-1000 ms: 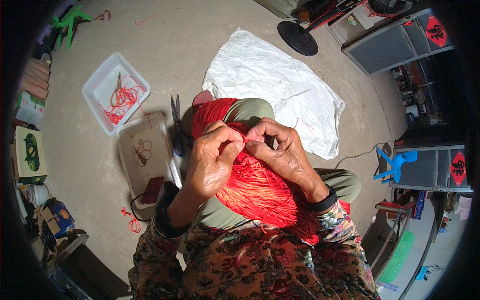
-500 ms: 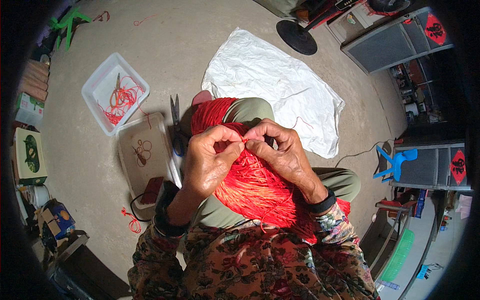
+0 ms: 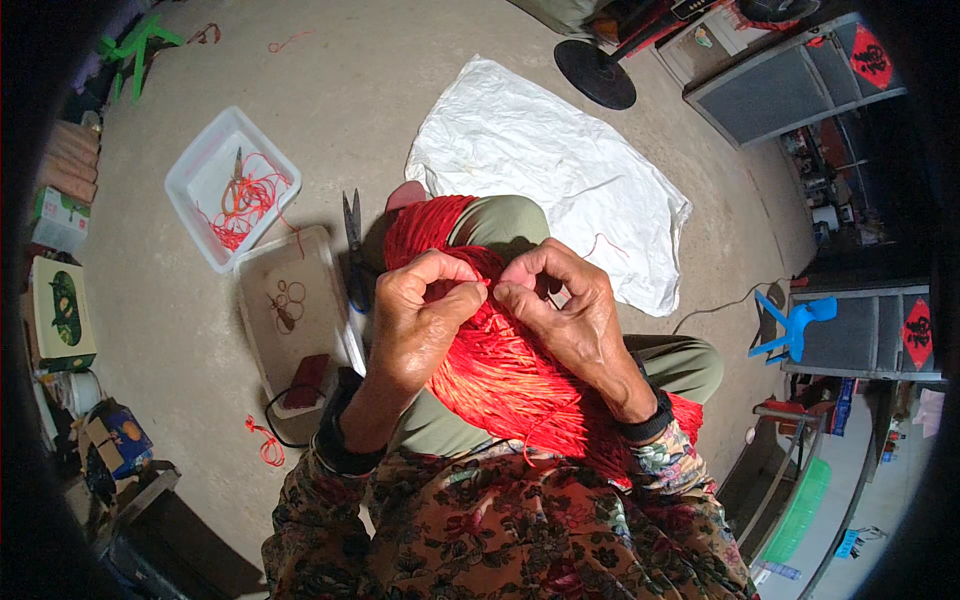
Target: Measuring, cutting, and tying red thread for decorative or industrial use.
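A thick bundle of red cord lies across my lap, over my green trousers. Above it, my left hand pinches a bit of red cord between thumb and forefinger. Just beside it, my right hand has thumb and forefinger brought together. Whatever those right fingertips hold is too small to make out. A narrow gap separates the two hands' fingertips. Black-handled scissors lie on the floor left of my knee.
Left stand a white tray with scissors and red cord scraps, and a shallow tray with rubber bands and a dark red object. A white sheet lies ahead. To the right are a blue stool and a fan base.
My right fingertips have drawn slightly away to the right from the left ones, which they were touching. The left hand keeps its pinch, and the bundle stays on my lap.
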Motion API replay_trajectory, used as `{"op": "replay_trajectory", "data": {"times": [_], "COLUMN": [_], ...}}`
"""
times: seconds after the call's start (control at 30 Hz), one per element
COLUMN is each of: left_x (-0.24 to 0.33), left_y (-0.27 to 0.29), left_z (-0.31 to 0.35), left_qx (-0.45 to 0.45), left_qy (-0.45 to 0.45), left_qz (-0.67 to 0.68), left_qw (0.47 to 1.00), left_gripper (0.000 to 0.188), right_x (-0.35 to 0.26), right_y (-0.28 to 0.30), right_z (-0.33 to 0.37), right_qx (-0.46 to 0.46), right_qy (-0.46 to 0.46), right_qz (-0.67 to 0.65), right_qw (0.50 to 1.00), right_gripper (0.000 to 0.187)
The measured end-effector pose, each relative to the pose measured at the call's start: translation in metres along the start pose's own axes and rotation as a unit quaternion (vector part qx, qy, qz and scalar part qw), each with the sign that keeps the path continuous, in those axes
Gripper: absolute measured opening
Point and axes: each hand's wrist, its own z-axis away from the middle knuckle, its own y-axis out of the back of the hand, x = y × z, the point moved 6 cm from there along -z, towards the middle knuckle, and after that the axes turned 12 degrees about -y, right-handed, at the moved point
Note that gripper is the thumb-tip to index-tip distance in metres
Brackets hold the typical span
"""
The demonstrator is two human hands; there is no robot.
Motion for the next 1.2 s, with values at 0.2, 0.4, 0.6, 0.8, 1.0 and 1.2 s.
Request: {"op": "replay_trajectory", "data": {"times": [0.2,0.4,0.6,0.8,1.0,1.2], "left_x": [-0.004,0.000,0.003,-0.002,-0.003,-0.012], "left_y": [-0.002,-0.002,-0.006,-0.003,-0.002,-0.001], "left_z": [0.001,0.001,0.000,0.001,-0.003,-0.003], "left_qx": [-0.012,-0.039,-0.061,-0.036,-0.045,-0.077], "left_qy": [0.013,0.003,0.003,-0.009,0.012,0.037], "left_qz": [0.060,0.026,0.031,0.015,0.038,0.080], "left_qw": [0.998,0.999,0.998,0.999,0.998,0.993], "left_gripper": [0.005,0.003,0.006,0.005,0.002,0.002], "right_x": [0.007,0.010,0.005,0.008,0.015,0.009], "right_y": [-0.007,-0.006,-0.007,-0.013,-0.012,-0.003], "right_z": [0.002,0.001,-0.004,-0.010,-0.013,-0.018], "right_qx": [-0.013,-0.004,-0.035,-0.052,-0.062,-0.052], "right_qy": [-0.004,-0.056,-0.039,-0.029,-0.054,0.066], "right_qz": [0.006,-0.025,0.002,-0.041,-0.056,0.009], "right_qw": [1.000,0.998,0.999,0.997,0.995,0.996], "right_gripper": [0.007,0.008,0.002,0.007,0.008,0.007]}}
